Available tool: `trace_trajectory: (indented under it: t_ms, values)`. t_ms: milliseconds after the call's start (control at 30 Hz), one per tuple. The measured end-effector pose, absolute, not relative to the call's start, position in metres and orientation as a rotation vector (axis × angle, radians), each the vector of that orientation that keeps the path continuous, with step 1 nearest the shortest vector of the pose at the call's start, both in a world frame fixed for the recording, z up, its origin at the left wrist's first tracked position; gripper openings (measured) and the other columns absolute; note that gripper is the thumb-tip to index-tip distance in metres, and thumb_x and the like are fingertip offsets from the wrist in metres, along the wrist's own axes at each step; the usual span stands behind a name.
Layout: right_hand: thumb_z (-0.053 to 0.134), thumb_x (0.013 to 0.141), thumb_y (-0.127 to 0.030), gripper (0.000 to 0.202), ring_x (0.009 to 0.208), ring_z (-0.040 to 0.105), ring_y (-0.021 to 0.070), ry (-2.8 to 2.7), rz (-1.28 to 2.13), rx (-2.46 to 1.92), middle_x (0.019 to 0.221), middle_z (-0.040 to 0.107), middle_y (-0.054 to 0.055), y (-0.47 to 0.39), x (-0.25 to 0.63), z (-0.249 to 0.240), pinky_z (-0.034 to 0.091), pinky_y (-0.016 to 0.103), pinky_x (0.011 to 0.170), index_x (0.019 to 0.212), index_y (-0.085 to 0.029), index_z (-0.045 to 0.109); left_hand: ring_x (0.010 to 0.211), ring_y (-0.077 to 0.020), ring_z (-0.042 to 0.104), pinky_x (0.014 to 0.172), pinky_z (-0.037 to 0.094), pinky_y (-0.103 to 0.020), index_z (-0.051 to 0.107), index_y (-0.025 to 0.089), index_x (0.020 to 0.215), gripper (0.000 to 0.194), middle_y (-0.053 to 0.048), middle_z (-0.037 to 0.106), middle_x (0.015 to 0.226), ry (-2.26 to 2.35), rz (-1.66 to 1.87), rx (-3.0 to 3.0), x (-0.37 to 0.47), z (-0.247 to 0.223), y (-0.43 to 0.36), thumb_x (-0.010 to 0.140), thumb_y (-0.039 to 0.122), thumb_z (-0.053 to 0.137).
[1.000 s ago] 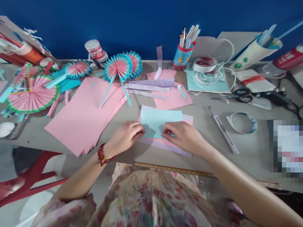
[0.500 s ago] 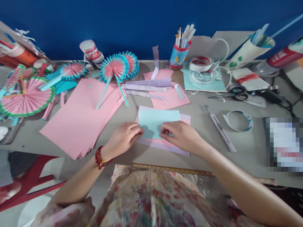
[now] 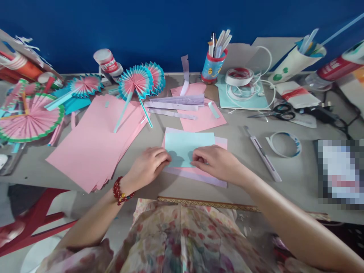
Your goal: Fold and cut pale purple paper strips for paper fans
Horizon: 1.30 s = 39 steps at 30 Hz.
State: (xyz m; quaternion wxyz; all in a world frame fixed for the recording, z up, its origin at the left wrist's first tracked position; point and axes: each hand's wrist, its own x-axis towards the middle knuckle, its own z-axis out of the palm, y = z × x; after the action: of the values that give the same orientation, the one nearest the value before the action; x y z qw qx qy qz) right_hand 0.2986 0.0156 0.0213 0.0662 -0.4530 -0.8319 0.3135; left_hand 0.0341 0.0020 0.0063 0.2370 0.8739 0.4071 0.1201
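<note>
A light blue sheet of paper (image 3: 189, 142) lies on top of pink paper (image 3: 199, 171) and a lilac sheet (image 3: 221, 182) in front of me. At its left edge, my left hand (image 3: 155, 163) has its fingers closed with the tips on the light blue sheet. My right hand (image 3: 214, 162) is curled, thumb and fingers pinched at the sheet's lower right part, hiding that corner. How firmly either hand grips the paper is hard to see. A beaded bracelet circles my left wrist.
Pink sheets (image 3: 91, 148) are piled on the left, with pleated paper fans (image 3: 135, 81) behind. Lilac strips (image 3: 174, 101) lie at the back. To the right are a utility knife (image 3: 264, 157), a tape roll (image 3: 284, 145), scissors (image 3: 280, 113) and a pen cup (image 3: 212, 68).
The whole view has shifted very slightly. Both hands keep their places on the light blue paper, and nothing else has visibly moved.
</note>
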Motion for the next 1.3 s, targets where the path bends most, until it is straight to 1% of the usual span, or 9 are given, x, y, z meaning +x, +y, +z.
trace_trajectory:
  t_ms: [167, 367, 500, 867, 1000, 1300]
  values:
    - [0.054, 0.093, -0.024, 0.018, 0.071, 0.057, 0.0144, -2.548, 0.945, -1.301, 0.075, 0.066, -0.002, 0.0172, 0.3004, 0.0212, 0.034, 0.026, 0.067, 0.077, -0.022, 0.060, 0.089, -0.0194, 0.059, 0.082, 0.042, -0.033, 0.060, 0.019, 0.095, 0.016, -0.003, 0.065, 0.096, 1.102, 0.336, 2.389, 0.0334, 0.0067, 0.0031, 0.103, 0.023, 0.046]
    - [0.051, 0.095, -0.023, 0.019, 0.075, 0.058, 0.0168, -2.655, 0.839, -1.331, 0.078, 0.066, 0.001, 0.0153, 0.2974, 0.0220, 0.034, 0.029, 0.072, 0.077, -0.021, 0.058, 0.089, -0.0196, 0.059, 0.081, 0.042, -0.033, 0.060, 0.019, 0.095, 0.017, -0.004, 0.065, 0.096, 1.097, 0.346, 2.410, 0.0321, 0.0036, 0.0029, 0.103, 0.022, 0.045]
    - [0.049, 0.095, -0.022, 0.019, 0.075, 0.058, 0.0174, -2.718, 0.771, -1.294, 0.079, 0.066, 0.002, 0.0148, 0.2965, 0.0209, 0.033, 0.029, 0.070, 0.078, -0.020, 0.058, 0.090, -0.0195, 0.059, 0.082, 0.042, -0.033, 0.061, 0.019, 0.095, 0.018, -0.004, 0.065, 0.097, 1.107, 0.348, 2.422, 0.0323, 0.0019, 0.0025, 0.103, 0.023, 0.045]
    - [0.048, 0.099, -0.021, 0.021, 0.075, 0.058, 0.0184, -2.857, 0.548, -1.317, 0.081, 0.066, 0.003, 0.0122, 0.2934, 0.0202, 0.030, 0.031, 0.069, 0.080, -0.019, 0.056, 0.091, -0.0199, 0.060, 0.082, 0.042, -0.033, 0.059, 0.019, 0.095, 0.016, -0.004, 0.065, 0.097, 1.115, 0.336, 2.433, 0.0332, 0.0032, 0.0023, 0.103, 0.023, 0.046]
    - [0.047, 0.099, -0.023, 0.021, 0.075, 0.058, 0.0185, -2.877, 0.512, -1.291, 0.082, 0.066, 0.003, 0.0118, 0.2949, 0.0188, 0.030, 0.031, 0.068, 0.081, -0.019, 0.056, 0.091, -0.0201, 0.061, 0.082, 0.043, -0.033, 0.060, 0.019, 0.096, 0.016, -0.004, 0.066, 0.098, 1.117, 0.336, 2.436, 0.0326, 0.0019, 0.0024, 0.103, 0.023, 0.046]
    - [0.049, 0.098, -0.022, 0.018, 0.075, 0.058, 0.0186, -2.899, 0.419, -1.282, 0.082, 0.066, 0.004, 0.0095, 0.2943, 0.0161, 0.029, 0.031, 0.068, 0.082, -0.018, 0.057, 0.090, -0.0202, 0.060, 0.083, 0.042, -0.033, 0.060, 0.019, 0.095, 0.018, -0.005, 0.066, 0.098, 1.111, 0.329, 2.436, 0.0322, 0.0026, 0.0021, 0.104, 0.024, 0.045]
